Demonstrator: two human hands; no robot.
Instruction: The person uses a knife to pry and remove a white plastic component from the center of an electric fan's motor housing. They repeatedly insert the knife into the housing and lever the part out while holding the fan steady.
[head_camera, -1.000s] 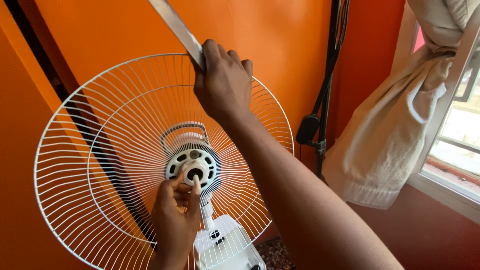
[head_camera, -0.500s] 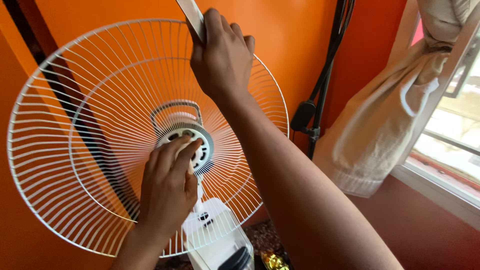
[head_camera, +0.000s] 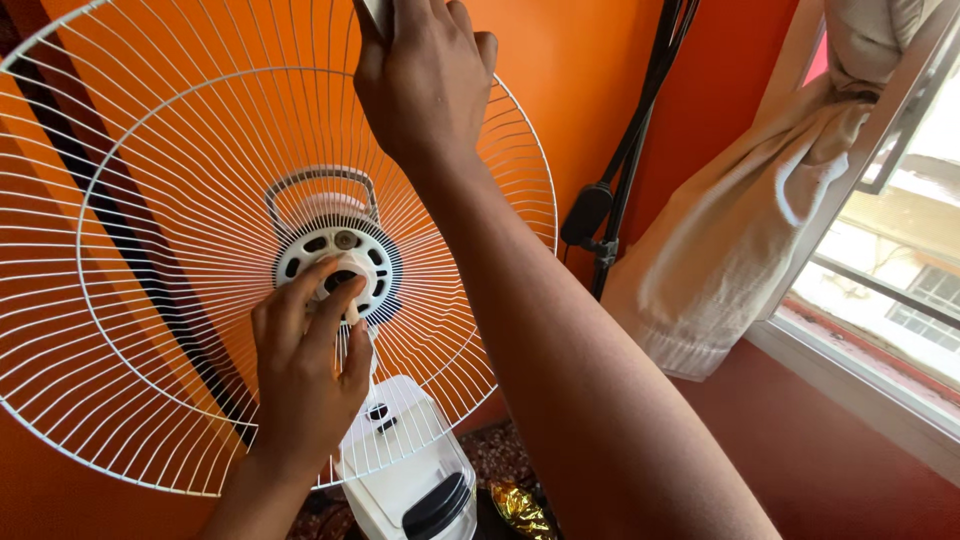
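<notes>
The white wire fan guard (head_camera: 150, 300) stands upright before the orange wall (head_camera: 590, 90), its round face tilted toward the camera. At its hub (head_camera: 340, 262) the left hand (head_camera: 305, 370) closes thumb and fingertips (head_camera: 345, 295) on the small white nut, the shaft axis pointing straight out at the palm. The right hand (head_camera: 425, 85) grips the guard's top rim, fingers curled shut, well above the hub. The fan's white base (head_camera: 410, 470) sits below.
</notes>
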